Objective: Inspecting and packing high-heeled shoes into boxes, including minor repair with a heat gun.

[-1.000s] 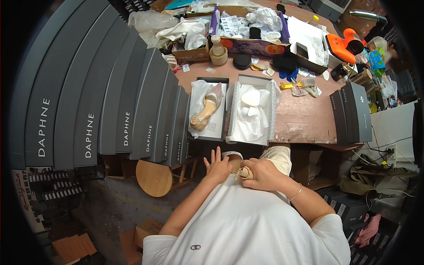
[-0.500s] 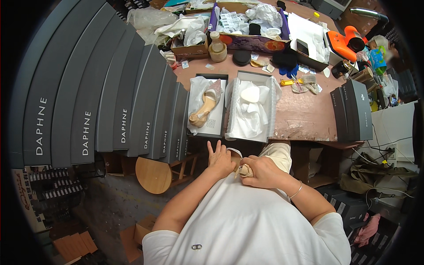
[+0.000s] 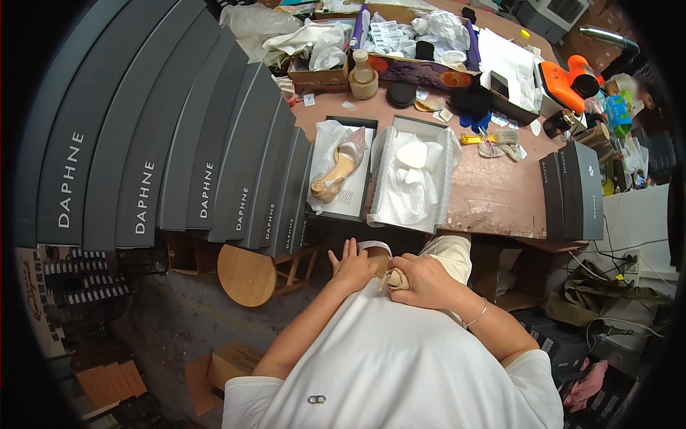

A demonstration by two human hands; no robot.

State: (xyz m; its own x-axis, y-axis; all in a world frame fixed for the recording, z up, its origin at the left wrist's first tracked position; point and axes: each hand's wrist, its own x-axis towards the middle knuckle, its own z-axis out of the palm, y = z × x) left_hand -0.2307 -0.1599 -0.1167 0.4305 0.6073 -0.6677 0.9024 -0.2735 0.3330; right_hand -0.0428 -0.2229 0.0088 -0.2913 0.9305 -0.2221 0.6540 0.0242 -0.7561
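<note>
Hands at work over the lap, seen from above: at the lower centre of the frame, the left hand lies alongside an open-toed shoe with a tan lining and a pale, glittery edge, its fingers extended and spread; its palm side is hidden, so whether it grips the shoe cannot be told. Just to the right in the frame, the right hand is clamped on a crumpled beige wad of soft material, held close beside the shoe and in front of a white short-sleeved shirt. Above the hands, near the edge of a worn pinkish-brown table, a second tan-lined, glittery shoe lies in a shallow dark-grey cardboard box with white tissue. Directly beside it, at the frame's centre, stands a pale-lined open box filled with crumpled white tissue paper. A yellow-handled brush lies at upper right of these boxes; a tall row of dark-grey lidded boxes occupies the left of the frame, and two upright dark-grey boxes stand at the right
</note>
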